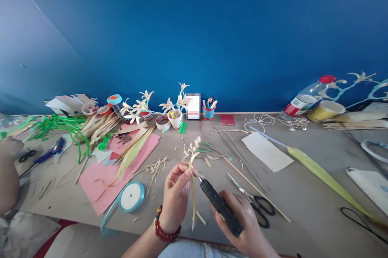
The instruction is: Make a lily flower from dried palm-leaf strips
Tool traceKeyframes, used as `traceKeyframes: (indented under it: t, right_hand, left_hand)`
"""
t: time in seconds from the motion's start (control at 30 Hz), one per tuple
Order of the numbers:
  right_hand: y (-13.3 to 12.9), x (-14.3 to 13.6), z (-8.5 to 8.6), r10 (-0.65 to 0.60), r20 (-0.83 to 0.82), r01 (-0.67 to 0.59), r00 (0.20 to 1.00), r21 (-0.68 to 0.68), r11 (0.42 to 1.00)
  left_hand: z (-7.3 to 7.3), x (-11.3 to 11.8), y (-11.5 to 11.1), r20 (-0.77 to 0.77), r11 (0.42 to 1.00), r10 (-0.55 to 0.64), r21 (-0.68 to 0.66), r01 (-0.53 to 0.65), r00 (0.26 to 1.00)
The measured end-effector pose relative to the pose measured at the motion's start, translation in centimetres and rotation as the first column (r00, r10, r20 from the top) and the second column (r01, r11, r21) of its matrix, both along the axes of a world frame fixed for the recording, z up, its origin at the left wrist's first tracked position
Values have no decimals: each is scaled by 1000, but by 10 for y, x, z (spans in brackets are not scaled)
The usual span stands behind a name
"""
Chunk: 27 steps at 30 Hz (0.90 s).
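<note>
My left hand [178,185], with a red bead bracelet at its wrist, pinches a small pale husk flower [193,160] whose long dry strip [193,205] hangs below the fingers. My right hand [239,213] is wrapped round a black glue gun [220,205]. The metal tip of the gun points up and left, close beside the base of the flower; whether it touches cannot be made out. Just beyond my hands lie more small pale flowers [194,147] with green stems. Black-handled scissors [257,203] rest to the right of my right hand.
Blue ribbon roll [131,196] and pink paper [142,151] lie left. A thin wooden stick [257,189], white paper [266,151] and green husk [321,173] lie right. Cups of flowers [175,119] stand along the wall. Another person's arm [8,177] is at far left.
</note>
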State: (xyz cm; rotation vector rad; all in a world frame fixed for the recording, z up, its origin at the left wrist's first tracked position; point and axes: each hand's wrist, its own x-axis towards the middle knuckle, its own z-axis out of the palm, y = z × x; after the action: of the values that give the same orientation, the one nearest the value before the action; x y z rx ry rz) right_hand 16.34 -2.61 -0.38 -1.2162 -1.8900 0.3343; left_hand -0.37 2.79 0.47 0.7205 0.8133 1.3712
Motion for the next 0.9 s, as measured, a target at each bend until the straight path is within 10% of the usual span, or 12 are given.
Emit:
traceKeyframes:
  t: [0.9]
  right_hand:
    - [0, 1, 2, -65, -5, 65, 998, 36, 997]
  left_hand:
    - [-1, -3, 2, -9, 1000, 27, 12, -27, 1000]
